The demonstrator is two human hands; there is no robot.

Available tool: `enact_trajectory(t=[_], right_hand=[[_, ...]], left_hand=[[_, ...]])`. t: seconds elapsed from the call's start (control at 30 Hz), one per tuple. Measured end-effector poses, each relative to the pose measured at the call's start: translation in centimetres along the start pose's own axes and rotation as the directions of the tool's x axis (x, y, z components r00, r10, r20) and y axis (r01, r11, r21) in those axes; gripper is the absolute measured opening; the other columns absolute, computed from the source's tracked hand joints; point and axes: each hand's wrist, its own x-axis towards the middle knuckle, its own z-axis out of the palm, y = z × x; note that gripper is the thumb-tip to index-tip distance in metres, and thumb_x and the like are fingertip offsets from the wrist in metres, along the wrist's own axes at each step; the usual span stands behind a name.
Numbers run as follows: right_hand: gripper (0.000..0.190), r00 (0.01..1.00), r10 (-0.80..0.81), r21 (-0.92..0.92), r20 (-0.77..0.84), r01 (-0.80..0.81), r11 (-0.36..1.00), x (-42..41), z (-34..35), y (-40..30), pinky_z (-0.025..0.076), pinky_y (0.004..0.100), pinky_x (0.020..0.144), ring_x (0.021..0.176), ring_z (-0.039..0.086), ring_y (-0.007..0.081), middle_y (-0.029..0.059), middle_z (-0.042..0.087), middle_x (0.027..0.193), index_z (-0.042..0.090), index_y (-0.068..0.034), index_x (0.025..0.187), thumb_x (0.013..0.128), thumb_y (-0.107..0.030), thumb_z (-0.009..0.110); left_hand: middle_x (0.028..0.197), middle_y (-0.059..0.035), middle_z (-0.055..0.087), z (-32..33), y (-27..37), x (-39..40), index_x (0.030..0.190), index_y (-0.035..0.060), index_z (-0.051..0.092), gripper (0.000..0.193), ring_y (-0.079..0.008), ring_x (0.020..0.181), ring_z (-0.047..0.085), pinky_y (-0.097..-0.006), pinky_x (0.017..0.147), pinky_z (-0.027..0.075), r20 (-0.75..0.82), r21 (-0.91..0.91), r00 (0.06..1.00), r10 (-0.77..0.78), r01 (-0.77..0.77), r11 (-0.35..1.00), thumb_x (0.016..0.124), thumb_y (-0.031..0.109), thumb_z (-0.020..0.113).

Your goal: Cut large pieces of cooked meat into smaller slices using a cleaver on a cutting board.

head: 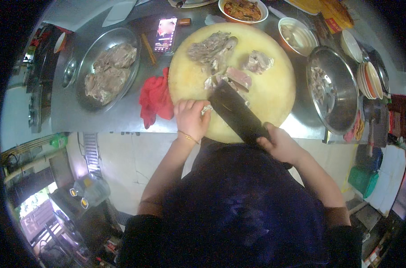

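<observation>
A thick round chopping board (273, 90) lies at the front edge of the steel table. My right hand (283, 144) grips the handle of a dark cleaver (234, 112), whose broad blade slants across the board. At the board's left edge, my left hand (193, 117) pinches a small pale scrap (207, 109) between thumb and fingers. Just beyond the blade lies a cut block of pink meat (239, 77). A large piece of cooked meat with bone (211, 48) sits farther back, and a smaller chunk (259, 62) rests to its right.
A red cloth (156, 97) lies left of the board. Farther left, a steel basin (80, 97) holds large meat pieces. To the right, another steel basin (343, 100) contains small pieces. A phone (165, 35), a bowl of food (243, 11) and a white bowl (300, 37) stand behind.
</observation>
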Motion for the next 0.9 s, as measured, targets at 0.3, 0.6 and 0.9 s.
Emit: enact_trajectory(t=[0.3, 0.6, 0.9], right_hand=[[0.028, 0.999, 0.001, -0.014, -0.037, -0.002, 1.000, -0.8, -0.1, -0.1, 0.048, 0.0482, 0.066, 0.077, 0.062, 0.0454, 0.0257, 0.060, 0.073, 0.048, 0.000, 0.101, 0.090, -0.021, 0.063], [0.027, 0.978, -0.205, -0.358, -0.050, 0.174, 0.917, -2.0, 0.6, -1.5, 0.053, 0.0485, 0.057, 0.066, 0.064, 0.0393, 0.0178, 0.062, 0.071, 0.046, -0.006, 0.100, 0.088, -0.021, 0.065], [0.011, 0.960, -0.279, -0.649, 0.009, 0.217, 0.729, -1.9, 1.2, -2.8, 0.053, 0.0408, 0.047, 0.056, 0.066, 0.0280, 0.0131, 0.062, 0.073, 0.051, -0.009, 0.091, 0.085, -0.015, 0.057]], left_hand=[[0.105, -0.0118, 0.064, -0.7, -1.4, -2.9, 0.094, 0.0095, 0.062, 0.025, -0.0335, 0.096, 0.059, -0.0536, 0.106, 0.035, -0.014, -0.168, 0.995, 0.101, -0.101, 0.981, 0.072, -0.001, 0.061], [0.107, -0.0131, 0.056, 0.4, -0.2, -4.7, 0.099, 0.0089, 0.062, 0.022, -0.0352, 0.105, 0.050, -0.0493, 0.099, 0.034, -0.120, -0.148, 0.993, -0.011, -0.007, 0.989, 0.077, 0.012, 0.065], [0.108, -0.0130, 0.058, 1.7, -0.9, -5.4, 0.102, 0.0067, 0.066, 0.028, -0.0373, 0.108, 0.050, -0.0515, 0.100, 0.032, -0.119, -0.033, 0.993, -0.001, -0.003, 0.999, 0.075, 0.014, 0.064]])
